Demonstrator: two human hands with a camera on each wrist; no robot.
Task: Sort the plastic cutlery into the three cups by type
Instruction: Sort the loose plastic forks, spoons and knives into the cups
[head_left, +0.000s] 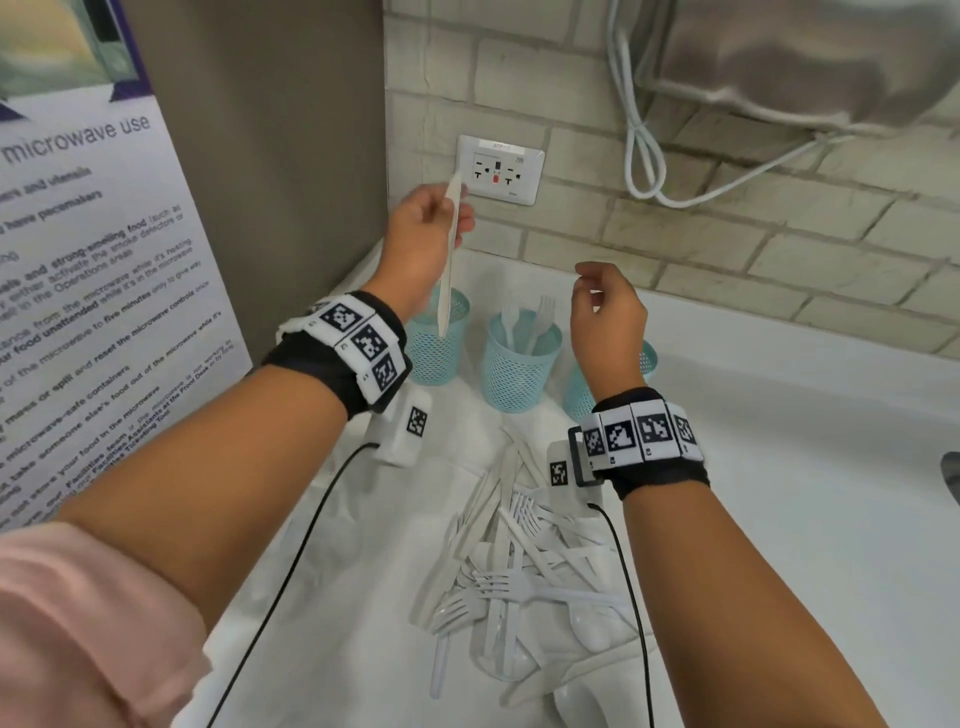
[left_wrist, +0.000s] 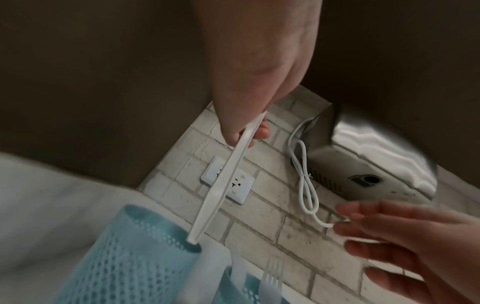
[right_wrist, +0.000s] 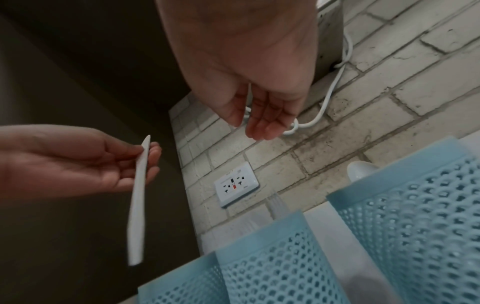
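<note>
Pinching a white plastic knife (head_left: 451, 244) upright, the left hand (head_left: 423, 236) dangles it into the far-left blue mesh cup (head_left: 439, 345) — right hand (head_left: 608, 317) loose, empty.

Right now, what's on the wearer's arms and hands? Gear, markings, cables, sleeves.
Both hands, left hand and right hand, are bare: no gloves. Each wrist wears a black wristband topped with white blocks printed with black square fiducial markers. A white camera module with its own marker hangs under each wrist, trailing a black cable. A pink sleeve covers the left upper arm.
</note>
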